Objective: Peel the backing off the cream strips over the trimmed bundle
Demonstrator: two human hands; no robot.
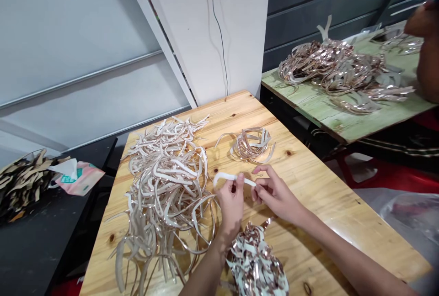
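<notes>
A white strip (224, 176) is pinched between the thumb and fingers of my left hand (231, 200), its curved end hanging out to the left. At the strip's right end, my right hand (270, 191) grips the tip between thumb and finger, other fingers raised. A large tangle of white and rose-gold strips (168, 177) covers the left of the wooden table. Beyond my hands sits a small coiled bundle (252, 144). Short shiny and pale pieces (257, 261) are heaped between my forearms.
The wooden table (318, 191) stands beside a green table (308, 99) bearing a shiny strip pile (339, 67). A person's hand (425, 22) is at far right. A pink tissue pack (80, 178) and dark scraps (24, 182) lie on a black surface at left.
</notes>
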